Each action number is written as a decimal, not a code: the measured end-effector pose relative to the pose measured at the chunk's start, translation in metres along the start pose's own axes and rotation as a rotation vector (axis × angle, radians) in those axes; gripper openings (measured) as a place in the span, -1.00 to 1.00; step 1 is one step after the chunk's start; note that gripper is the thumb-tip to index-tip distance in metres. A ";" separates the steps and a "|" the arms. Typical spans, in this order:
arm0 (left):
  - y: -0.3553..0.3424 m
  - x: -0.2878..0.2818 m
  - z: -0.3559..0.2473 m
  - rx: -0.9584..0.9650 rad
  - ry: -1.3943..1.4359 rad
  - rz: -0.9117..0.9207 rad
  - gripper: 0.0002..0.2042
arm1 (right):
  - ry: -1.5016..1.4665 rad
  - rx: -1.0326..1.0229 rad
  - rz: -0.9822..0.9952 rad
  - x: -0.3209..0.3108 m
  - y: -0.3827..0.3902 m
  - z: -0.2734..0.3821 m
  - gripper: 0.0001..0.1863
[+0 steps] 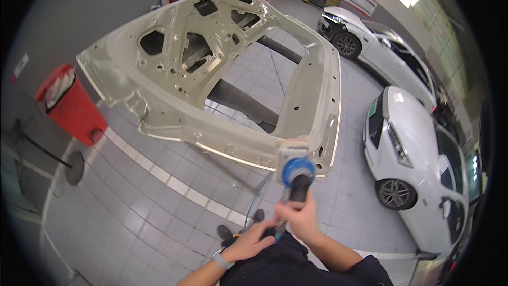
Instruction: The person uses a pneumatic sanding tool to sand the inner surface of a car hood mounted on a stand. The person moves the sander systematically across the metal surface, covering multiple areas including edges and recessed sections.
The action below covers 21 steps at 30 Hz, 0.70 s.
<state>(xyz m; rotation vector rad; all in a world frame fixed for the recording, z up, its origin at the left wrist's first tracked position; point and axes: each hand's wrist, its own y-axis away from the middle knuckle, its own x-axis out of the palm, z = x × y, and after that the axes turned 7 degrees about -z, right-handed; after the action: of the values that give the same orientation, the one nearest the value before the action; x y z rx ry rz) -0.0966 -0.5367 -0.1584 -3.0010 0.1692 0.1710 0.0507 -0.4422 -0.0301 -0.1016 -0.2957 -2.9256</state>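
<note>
My right hand (pixel 301 217) is wrapped round the dark handle of a power sander (pixel 297 171) with a blue body and a pale rectangular pad. The pad is at the near right corner of a large cream-coloured car tailgate (pixel 121 69); whether it touches the surface I cannot tell. My left hand (pixel 250 242) is closed at the rear end of the sander, by a blue hose (pixel 279 236), its fingers partly hidden and slightly blurred. The tailgate lies raised off the floor on a stand, with its inner side and cutouts facing up.
Two white cars, a nearer one (pixel 398 127) and a farther one (pixel 397 47), stand on the right. A red bin (pixel 74 106) and a round-based stand (pixel 75 168) are on the left. A thin hose (pixel 250 207) hangs near my feet. Bottles line the far wall.
</note>
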 end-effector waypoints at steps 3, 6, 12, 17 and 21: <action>-0.023 0.047 0.032 -0.020 0.374 0.491 -0.58 | -0.005 0.204 -0.130 -0.024 -0.032 0.026 -0.51; -0.050 0.078 0.016 -0.011 0.215 0.753 -0.52 | 0.332 0.326 -0.112 -0.049 -0.046 0.050 -0.56; -0.078 0.135 -0.064 -0.041 0.569 0.669 -0.45 | 0.864 0.398 -0.079 -0.074 -0.100 0.077 -0.50; -0.081 0.143 -0.074 -0.067 0.643 0.689 -0.42 | 1.393 -0.074 -0.035 -0.059 -0.136 0.058 -0.20; -0.081 0.140 -0.071 -0.096 0.651 0.708 -0.43 | 1.584 -0.083 0.036 -0.046 -0.147 0.050 -0.17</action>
<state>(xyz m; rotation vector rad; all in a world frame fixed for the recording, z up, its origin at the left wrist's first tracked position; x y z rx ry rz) 0.0585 -0.4813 -0.0956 -2.8169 1.2967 -0.7549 0.0684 -0.2820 -0.0138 1.9317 0.1091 -2.0634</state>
